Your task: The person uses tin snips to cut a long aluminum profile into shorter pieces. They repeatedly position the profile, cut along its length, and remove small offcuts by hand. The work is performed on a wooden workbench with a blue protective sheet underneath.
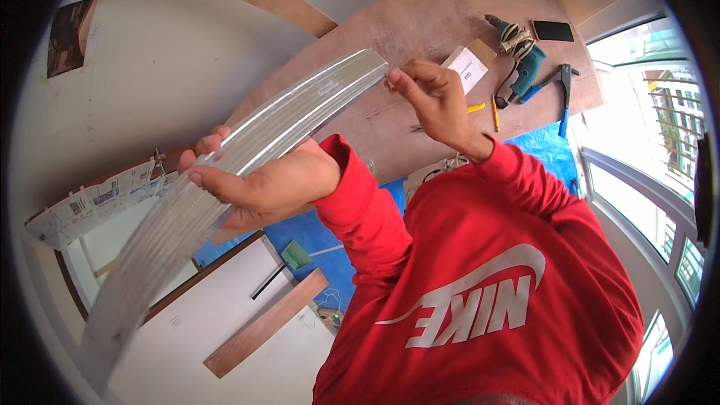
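Note:
A long, shiny, ribbed strip (300,109), clear or silvery, slants from the upper middle down to the lower left. My left hand (274,180) is closed around it, with the thumb on the near face and fingertips showing past the far edge. At the strip's upper end, my right hand (439,101) pinches thumb and forefinger together right by the corner. Whatever small thing lies between those fingertips is too tiny to make out.
On the wooden worktop (420,19) lie a teal power drill (529,71), a blue-handled hand riveter (559,90), a phone (553,31), a white box (466,71) and a pencil (495,114). Below are a white panel (225,322), a wooden plank (266,322) and blue sheeting (547,151). Windows (637,195) stand right.

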`<state>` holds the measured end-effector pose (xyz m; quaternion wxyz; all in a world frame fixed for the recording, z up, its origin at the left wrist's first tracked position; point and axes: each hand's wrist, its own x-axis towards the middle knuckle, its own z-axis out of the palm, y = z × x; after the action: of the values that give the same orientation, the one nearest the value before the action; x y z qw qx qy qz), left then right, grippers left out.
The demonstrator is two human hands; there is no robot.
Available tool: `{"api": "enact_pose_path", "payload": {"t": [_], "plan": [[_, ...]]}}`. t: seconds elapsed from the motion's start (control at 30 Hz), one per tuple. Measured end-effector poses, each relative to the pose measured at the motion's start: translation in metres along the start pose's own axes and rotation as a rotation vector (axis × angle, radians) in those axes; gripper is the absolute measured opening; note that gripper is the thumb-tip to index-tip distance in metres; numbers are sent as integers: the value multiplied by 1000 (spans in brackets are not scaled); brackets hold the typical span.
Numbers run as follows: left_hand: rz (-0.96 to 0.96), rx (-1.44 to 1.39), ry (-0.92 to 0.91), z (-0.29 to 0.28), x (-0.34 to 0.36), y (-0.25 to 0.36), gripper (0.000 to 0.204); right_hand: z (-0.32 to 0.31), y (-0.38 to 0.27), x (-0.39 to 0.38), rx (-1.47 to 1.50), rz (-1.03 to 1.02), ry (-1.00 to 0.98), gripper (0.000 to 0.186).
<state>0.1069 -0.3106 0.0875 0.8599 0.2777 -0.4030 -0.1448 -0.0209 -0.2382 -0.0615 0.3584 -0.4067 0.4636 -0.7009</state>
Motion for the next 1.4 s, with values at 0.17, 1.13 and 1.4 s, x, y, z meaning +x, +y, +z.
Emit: {"api": "enact_pose_path", "payload": {"t": [0.17,1.13,1.4], "plan": [[-31,-157,-61,-8,12,-8,32,6,-4,-16,264,256,44,24],[-864,287,-208,-148,52,-124,32,-90,23,-5,-538,109,-547,11],[-563,408,-370,-172,50,-55,54,-108,262,-80,-853,564,-548,29]]}}
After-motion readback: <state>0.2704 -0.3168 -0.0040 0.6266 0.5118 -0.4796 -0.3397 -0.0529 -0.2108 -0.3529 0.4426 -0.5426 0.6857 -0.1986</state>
